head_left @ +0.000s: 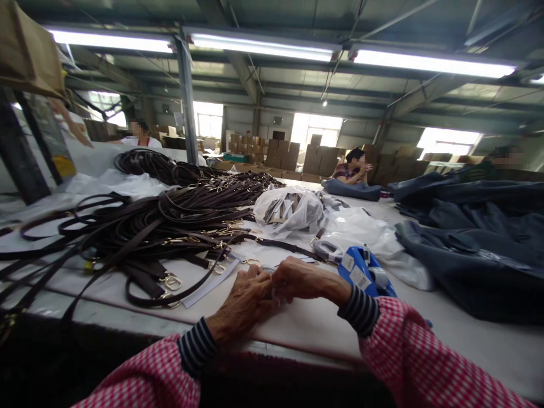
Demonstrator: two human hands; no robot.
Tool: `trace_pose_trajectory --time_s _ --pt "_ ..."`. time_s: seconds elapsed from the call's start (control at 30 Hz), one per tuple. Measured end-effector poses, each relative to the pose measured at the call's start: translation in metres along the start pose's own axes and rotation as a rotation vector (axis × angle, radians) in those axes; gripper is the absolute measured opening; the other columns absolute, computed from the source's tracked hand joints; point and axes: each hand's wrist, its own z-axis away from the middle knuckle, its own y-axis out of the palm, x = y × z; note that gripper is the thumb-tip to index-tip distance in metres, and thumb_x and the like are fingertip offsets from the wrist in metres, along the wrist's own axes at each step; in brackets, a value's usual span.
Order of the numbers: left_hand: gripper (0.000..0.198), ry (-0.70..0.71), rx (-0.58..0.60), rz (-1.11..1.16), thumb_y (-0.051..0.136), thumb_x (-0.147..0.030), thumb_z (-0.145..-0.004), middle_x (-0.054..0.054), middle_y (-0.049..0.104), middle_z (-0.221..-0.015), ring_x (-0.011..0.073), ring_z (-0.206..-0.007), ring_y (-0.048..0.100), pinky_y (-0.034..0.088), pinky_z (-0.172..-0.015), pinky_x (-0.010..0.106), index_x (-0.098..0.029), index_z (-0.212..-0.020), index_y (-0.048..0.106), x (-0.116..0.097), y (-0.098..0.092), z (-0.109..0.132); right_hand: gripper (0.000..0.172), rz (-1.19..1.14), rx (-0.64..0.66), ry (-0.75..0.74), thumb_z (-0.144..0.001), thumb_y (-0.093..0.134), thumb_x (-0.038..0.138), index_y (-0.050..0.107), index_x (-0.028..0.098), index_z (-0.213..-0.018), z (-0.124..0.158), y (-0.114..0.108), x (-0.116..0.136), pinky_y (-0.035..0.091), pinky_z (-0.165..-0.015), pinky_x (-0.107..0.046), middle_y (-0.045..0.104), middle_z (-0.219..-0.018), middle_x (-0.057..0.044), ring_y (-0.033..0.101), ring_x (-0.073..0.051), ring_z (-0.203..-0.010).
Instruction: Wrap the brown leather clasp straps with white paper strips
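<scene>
The white worktable (297, 328) spans the whole view; on its right side lies a heap of dark blue-grey fabric (476, 238); on its left a big tangle of dark brown straps (170, 221) with brass rings and clasps, most of the straps running lengthwise from the near left toward the far right; behind them sits a clear plastic bag (289, 209) of small parts; a blue packet (361, 272) lies just beyond the right wrist. At the near edge the left hand (244, 303) and right hand (300, 280) meet, fingers curled and pressed together, touching each other; what they pinch between them is too hidden to tell. One thin strap (284, 246) lies just past the hands, its long axis left to right.
</scene>
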Motion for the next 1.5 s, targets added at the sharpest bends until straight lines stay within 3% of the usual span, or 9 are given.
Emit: trace_pose_trajectory --time_s 0.17,0.4,0.67,0.97,1.07,1.17,1.3,1.4,1.5 --pt "0.023 0.018 0.009 -0.008 0.073 -0.031 -0.095 0.005 0.065 -0.123 0.0306 -0.116 0.048 0.037 -0.097 0.045 -0.025 -0.118 0.070 -0.002 -0.008 0.005 0.012 0.299 -0.006 -0.020 -0.083 0.065 0.006 0.074 0.014 -0.082 -0.003 0.000 0.017 0.032 -0.059 -0.027 0.074 -0.076 -0.008 0.059 -0.015 -0.065" --pt "0.017 -0.034 0.043 -0.068 0.059 -0.034 -0.103 0.006 0.065 -0.111 0.0294 -0.111 0.050 0.038 -0.095 0.046 -0.021 -0.100 0.069 -0.009 -0.008 0.002 0.021 0.575 -0.334 -0.157 -0.091 0.053 0.001 0.065 0.015 -0.099 0.023 0.060 0.005 0.034 -0.057 -0.031 0.072 -0.101 -0.006 0.061 -0.017 -0.075" --pt "0.011 -0.031 0.120 -0.003 0.072 -0.031 -0.091 0.003 0.065 -0.111 0.0279 -0.113 0.052 0.038 -0.099 0.045 -0.022 -0.095 0.070 -0.003 -0.023 -0.003 0.036 0.677 -0.459 -0.092 -0.093 0.050 0.003 0.061 0.004 -0.127 0.045 0.099 0.003 0.059 -0.082 -0.039 0.068 -0.123 -0.019 0.065 -0.030 -0.103" --pt "0.012 0.016 0.102 -0.025 0.067 -0.034 -0.096 0.003 0.065 -0.108 0.0277 -0.111 0.052 0.039 -0.099 0.043 -0.022 -0.097 0.068 0.000 -0.021 -0.006 0.051 0.413 -0.532 0.116 -0.096 0.054 0.013 0.052 0.020 -0.146 0.060 0.110 0.012 0.056 -0.104 -0.049 0.056 -0.145 -0.013 0.057 -0.030 -0.122" --pt "0.016 0.097 0.076 -0.088 0.060 -0.035 -0.102 0.004 0.065 -0.107 0.0284 -0.108 0.052 0.038 -0.097 0.044 -0.023 -0.097 0.067 0.005 -0.011 -0.002 0.052 0.350 -0.554 0.099 -0.096 0.058 0.016 0.051 0.025 -0.146 0.083 0.101 0.025 0.053 -0.108 -0.049 0.051 -0.152 -0.010 0.054 -0.029 -0.127" --pt "0.016 0.143 0.027 -0.204 0.055 -0.032 -0.102 0.006 0.067 -0.108 0.0309 -0.110 0.052 0.038 -0.094 0.047 -0.024 -0.098 0.068 0.014 0.001 0.000 0.042 0.354 -0.767 0.115 -0.098 0.056 0.015 0.057 0.025 -0.139 0.129 0.076 0.032 0.049 -0.111 -0.046 0.053 -0.147 -0.010 0.051 -0.027 -0.131" --pt "0.019 0.129 -0.053 -0.262 0.051 -0.028 -0.100 0.008 0.067 -0.103 0.0316 -0.105 0.055 0.039 -0.092 0.048 -0.022 -0.094 0.069 0.024 0.015 0.001 0.021 0.260 -1.035 0.388 -0.100 0.055 0.029 0.073 0.023 -0.110 0.206 0.033 0.009 0.048 -0.102 -0.043 0.064 -0.120 -0.010 0.058 -0.027 -0.116" --pt "0.021 0.103 -0.112 -0.216 0.052 -0.035 -0.101 0.008 0.067 -0.101 0.0303 -0.102 0.056 0.041 -0.090 0.046 -0.022 -0.094 0.068 0.025 0.019 -0.003 0.030 -0.063 -0.896 0.603 -0.094 0.059 0.042 0.074 0.020 -0.082 0.240 0.015 -0.017 0.051 -0.084 -0.037 0.065 -0.097 -0.007 0.061 -0.023 -0.094" --pt "0.021 0.051 -0.118 -0.188 0.053 -0.035 -0.099 0.008 0.068 -0.101 0.0313 -0.103 0.056 0.042 -0.090 0.046 -0.022 -0.095 0.069 0.021 0.019 -0.009 0.036 -0.424 -0.787 0.700 -0.087 0.061 0.050 0.072 0.017 -0.076 0.246 0.011 -0.027 0.047 -0.071 -0.031 0.065 -0.085 -0.005 0.059 -0.020 -0.084"
